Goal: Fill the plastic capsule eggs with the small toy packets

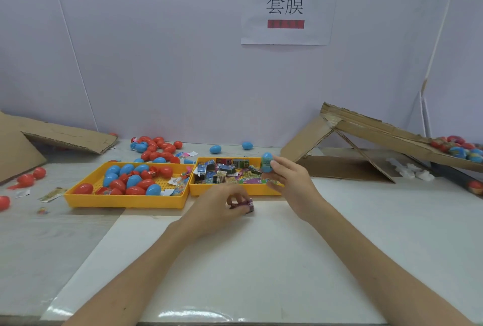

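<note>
My right hand [288, 178] holds a blue capsule egg [266, 162] with a green label, raised over the right end of the right yellow tray [236, 189]. That tray is filled with several small toy packets [222, 170]. My left hand [224, 204] pinches a small dark red packet [247, 204] just above the white table, in front of that tray. The left yellow tray [125, 202] contains several red and blue capsule eggs [130, 179].
Loose red and blue eggs [156, 149] lie behind the trays, with a few red ones at the far left. Folded cardboard [347, 142] stands at the right, carrying wrapped eggs [460, 149]. More cardboard [52, 134] lies at the left. A paper sign [286, 5] hangs on the wall.
</note>
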The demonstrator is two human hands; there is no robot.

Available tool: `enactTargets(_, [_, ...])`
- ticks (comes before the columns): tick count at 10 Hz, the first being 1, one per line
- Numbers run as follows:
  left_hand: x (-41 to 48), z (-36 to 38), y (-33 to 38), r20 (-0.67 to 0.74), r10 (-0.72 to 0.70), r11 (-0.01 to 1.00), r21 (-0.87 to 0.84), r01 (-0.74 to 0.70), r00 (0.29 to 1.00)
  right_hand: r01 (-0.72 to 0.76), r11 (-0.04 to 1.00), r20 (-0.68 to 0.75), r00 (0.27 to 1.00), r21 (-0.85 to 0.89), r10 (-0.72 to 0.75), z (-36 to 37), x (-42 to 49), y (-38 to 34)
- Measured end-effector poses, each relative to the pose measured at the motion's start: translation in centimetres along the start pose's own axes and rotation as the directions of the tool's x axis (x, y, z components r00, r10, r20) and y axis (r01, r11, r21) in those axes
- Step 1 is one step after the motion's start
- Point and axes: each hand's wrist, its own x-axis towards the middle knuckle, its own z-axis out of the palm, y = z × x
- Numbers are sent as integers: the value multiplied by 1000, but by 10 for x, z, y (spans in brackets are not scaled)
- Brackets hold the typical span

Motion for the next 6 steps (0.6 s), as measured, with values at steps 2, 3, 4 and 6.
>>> enactTargets(2, [1,-3,-2,26,5,1000,28,-5,1000,-221,973,134,968,71,211,10,17,-24])
enactTargets(3, [1,-1,-2,28,16,999,42,-17,999,-251,965,128,962,75,241,23,34,-46])
enactTargets(4, [3,-1,-4,33,14,999,31,-15,999,-55,886,-67,993,460,97,15,62,-90])
enactTargets(6, [4,0,-3,50,4,999,33,-5,999,-41,850,-252,946,525,202,-6,62,-89])
